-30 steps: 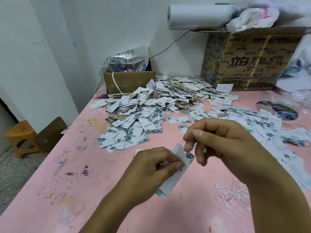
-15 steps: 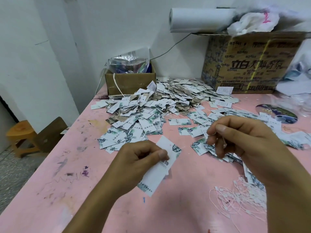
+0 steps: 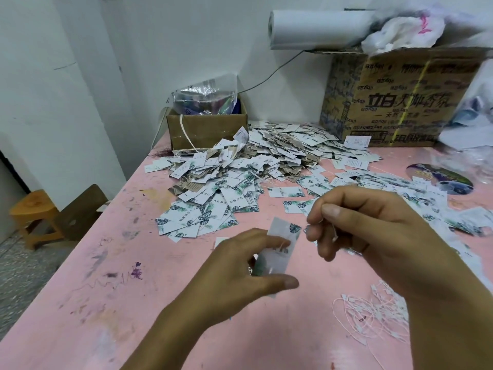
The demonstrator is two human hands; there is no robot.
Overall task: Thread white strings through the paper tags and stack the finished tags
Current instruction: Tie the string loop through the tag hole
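A bunch of white strings (image 3: 373,316) lies on the pink table (image 3: 133,303). The right hand (image 3: 373,231) pinches one string (image 3: 334,235). The left hand (image 3: 234,273) spreads its fingers by a blurry tag (image 3: 282,249); I cannot tell if it holds it. Farther back sits the tag pile (image 3: 240,169).

On the table (image 3: 93,303), rear left, a small cardboard box (image 3: 208,130); rear right, a large carton (image 3: 394,102) under a paper roll (image 3: 317,29) and plastic bag (image 3: 400,33). Before both, a heap of paper tags (image 3: 253,169). Nearer, one tag (image 3: 282,229) at the left hand (image 3: 232,276), a string (image 3: 334,232) in the right hand (image 3: 373,236). Near right, loose strings (image 3: 373,319).
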